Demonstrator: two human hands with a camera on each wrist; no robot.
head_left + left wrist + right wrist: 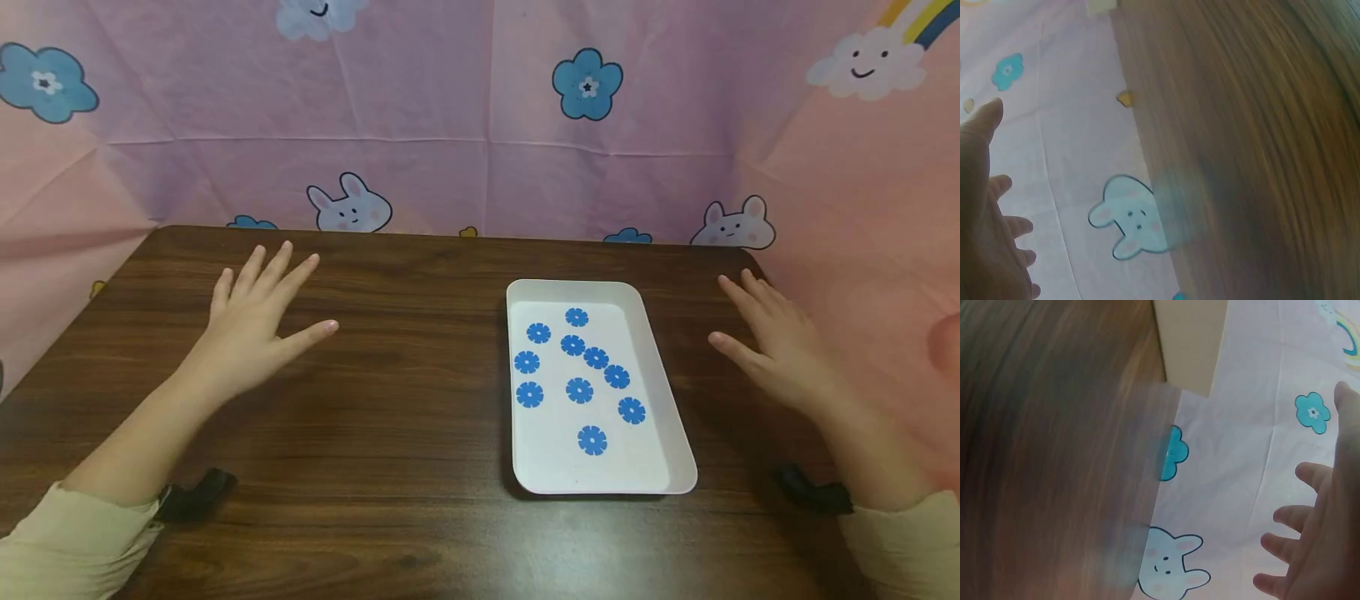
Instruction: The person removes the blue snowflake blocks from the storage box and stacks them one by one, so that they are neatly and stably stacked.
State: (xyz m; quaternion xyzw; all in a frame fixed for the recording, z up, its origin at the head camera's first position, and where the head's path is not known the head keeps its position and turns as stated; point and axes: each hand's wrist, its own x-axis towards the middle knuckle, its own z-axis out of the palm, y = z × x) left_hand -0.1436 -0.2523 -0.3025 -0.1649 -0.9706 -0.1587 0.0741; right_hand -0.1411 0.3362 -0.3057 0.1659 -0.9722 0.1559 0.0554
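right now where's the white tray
In the head view, the white tray sits right of centre on the brown table, to the left of the right-hand fingers.

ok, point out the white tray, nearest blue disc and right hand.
White tray [547, 465]: head view, bare floor near its front edge.
Nearest blue disc [585, 442]: head view, blue face beside center.
Right hand [789, 348]: head view, back of hand.
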